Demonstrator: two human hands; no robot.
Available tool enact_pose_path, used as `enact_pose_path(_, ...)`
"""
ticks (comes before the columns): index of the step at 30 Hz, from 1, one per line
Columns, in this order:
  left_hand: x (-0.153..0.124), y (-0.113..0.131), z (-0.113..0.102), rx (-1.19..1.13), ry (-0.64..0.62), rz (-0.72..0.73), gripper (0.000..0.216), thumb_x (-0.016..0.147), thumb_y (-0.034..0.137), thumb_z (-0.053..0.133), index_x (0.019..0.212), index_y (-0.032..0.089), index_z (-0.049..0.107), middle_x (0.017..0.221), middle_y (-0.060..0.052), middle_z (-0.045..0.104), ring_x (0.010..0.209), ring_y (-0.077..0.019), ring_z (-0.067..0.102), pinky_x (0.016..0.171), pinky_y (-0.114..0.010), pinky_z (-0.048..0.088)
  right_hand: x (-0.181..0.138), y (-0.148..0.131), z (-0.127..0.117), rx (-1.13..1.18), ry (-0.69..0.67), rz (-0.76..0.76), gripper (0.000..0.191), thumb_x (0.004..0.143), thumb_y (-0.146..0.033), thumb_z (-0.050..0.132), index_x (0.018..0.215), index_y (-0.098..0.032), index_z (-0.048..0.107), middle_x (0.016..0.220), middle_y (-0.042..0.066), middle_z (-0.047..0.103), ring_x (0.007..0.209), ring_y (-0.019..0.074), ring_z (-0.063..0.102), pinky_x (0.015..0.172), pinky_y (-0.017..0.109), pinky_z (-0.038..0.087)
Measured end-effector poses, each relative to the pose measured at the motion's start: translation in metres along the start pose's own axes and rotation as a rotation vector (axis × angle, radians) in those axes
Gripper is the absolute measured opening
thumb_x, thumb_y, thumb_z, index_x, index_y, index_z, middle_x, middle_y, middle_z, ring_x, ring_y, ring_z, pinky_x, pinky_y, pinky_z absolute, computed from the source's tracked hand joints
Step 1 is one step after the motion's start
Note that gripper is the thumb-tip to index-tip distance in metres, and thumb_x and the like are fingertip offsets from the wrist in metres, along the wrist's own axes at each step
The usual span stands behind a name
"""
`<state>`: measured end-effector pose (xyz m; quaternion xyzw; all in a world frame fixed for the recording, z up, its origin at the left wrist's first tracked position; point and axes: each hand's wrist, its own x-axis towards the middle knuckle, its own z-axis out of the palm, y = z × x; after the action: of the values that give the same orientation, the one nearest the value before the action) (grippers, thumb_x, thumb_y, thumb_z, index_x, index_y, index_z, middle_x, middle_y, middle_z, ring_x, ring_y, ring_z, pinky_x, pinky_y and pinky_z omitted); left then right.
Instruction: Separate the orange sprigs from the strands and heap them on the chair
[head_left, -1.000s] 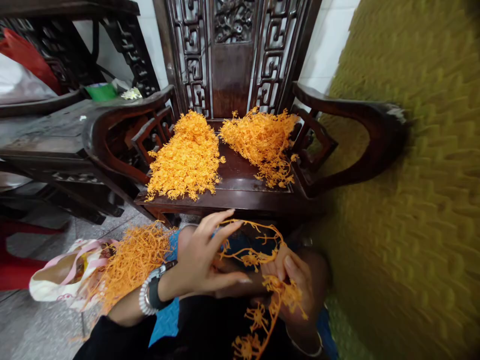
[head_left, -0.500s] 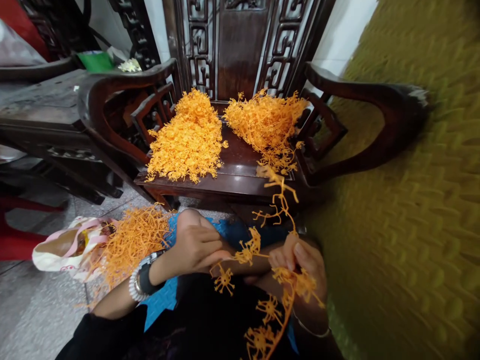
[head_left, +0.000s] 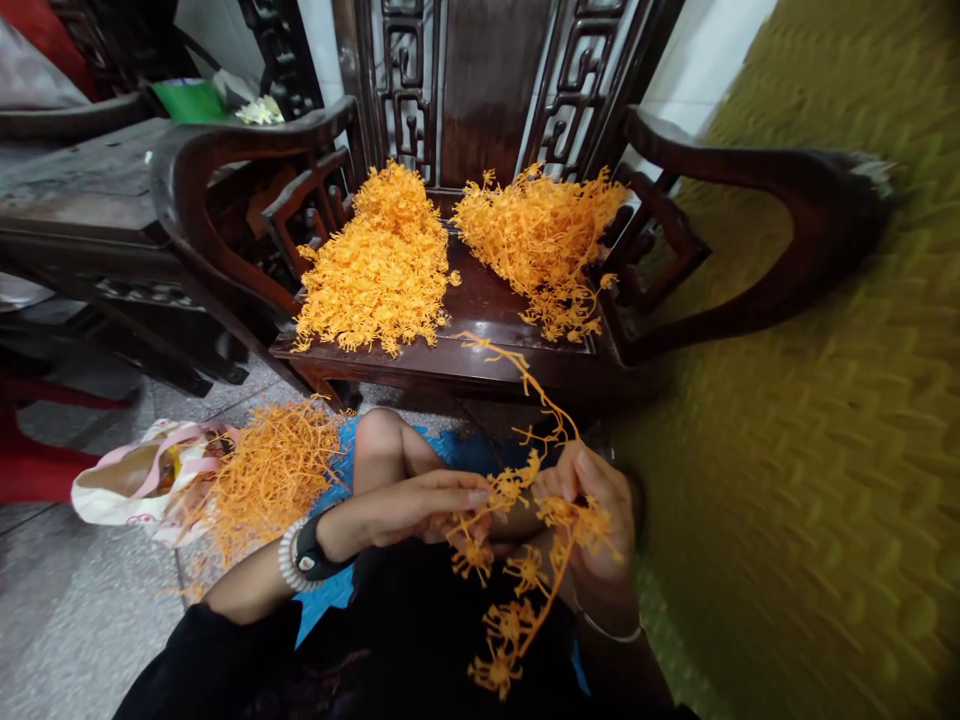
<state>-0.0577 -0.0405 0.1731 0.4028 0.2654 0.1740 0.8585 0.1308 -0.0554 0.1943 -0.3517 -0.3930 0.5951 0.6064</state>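
My right hand (head_left: 596, 505) is closed round an orange plastic flower strand (head_left: 541, 610), a thin branching stem with small spidery flower heads. A bare, twiggy part of it rises above the hand toward the chair, and a flowered part hangs below. My left hand (head_left: 431, 505) has its fingers stretched along a flowered side piece (head_left: 514, 485) of the strand, seemingly pinching it; the thumb is partly hidden. Ahead, on the dark wooden chair (head_left: 487, 300), lie a dense left pile of loose orange flower heads (head_left: 375, 275) and a right pile of flowered strands (head_left: 536, 235).
On the floor at left, a heap of bare orange stems (head_left: 274, 470) leans by a white bag with pink handles (head_left: 142, 480). A wooden side table (head_left: 82, 200) stands left of the chair, with a green container (head_left: 191, 100) behind. A yellow-green textured surface (head_left: 810, 450) rises at right.
My left hand has turned, its fingers straightening and moving right, closer to my right hand. The strand's upper twig now leans left, and its lower end has swung up. My right hand has shifted slightly left.
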Motion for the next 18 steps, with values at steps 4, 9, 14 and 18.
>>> enact_pose_path(4,0.005,-0.004,0.002,0.047,-0.170,0.040,0.031,0.089,0.040,0.055,0.086,0.010,0.063,0.086,-0.007,0.059,0.084,-0.0128,0.057,0.087,-0.027,0.047,0.000,0.000,-0.002,0.009,0.046,0.023,0.044,0.088,-0.041,0.057,0.058,-0.015,0.038,0.052,-0.002,0.030,0.047,0.0076,0.030,0.048,0.023,0.027)
enact_pose_path(9,0.009,-0.011,0.000,0.025,-0.257,0.066,0.030,0.097,0.037,0.040,0.098,0.014,0.059,0.108,-0.011,0.058,0.106,-0.0159,0.057,0.095,-0.033,0.047,-0.001,-0.005,-0.008,0.019,0.045,-0.009,0.043,0.088,-0.040,0.055,0.057,-0.016,0.038,0.052,-0.003,0.028,0.046,0.0075,0.027,0.046,0.023,0.027)
enact_pose_path(14,0.003,-0.005,-0.004,0.367,-0.144,0.140,0.028,0.098,0.034,0.038,0.094,0.014,0.057,0.087,-0.005,0.054,0.077,-0.0106,0.052,0.078,-0.025,0.047,-0.009,-0.019,-0.021,-0.051,0.060,-0.027,0.042,0.090,-0.038,0.052,0.056,-0.016,0.039,0.053,-0.002,0.027,0.045,0.0082,0.028,0.045,0.024,0.027)
enact_pose_path(18,-0.003,0.005,0.004,0.633,-0.145,0.253,0.027,0.099,0.025,0.035,0.106,0.013,0.058,0.101,-0.008,0.059,0.095,-0.0122,0.055,0.091,-0.025,0.044,-0.013,-0.031,-0.033,-0.081,0.038,-0.061,0.042,0.091,-0.034,0.050,0.055,-0.015,0.040,0.051,-0.002,0.024,0.043,0.0072,0.027,0.043,0.025,0.024)
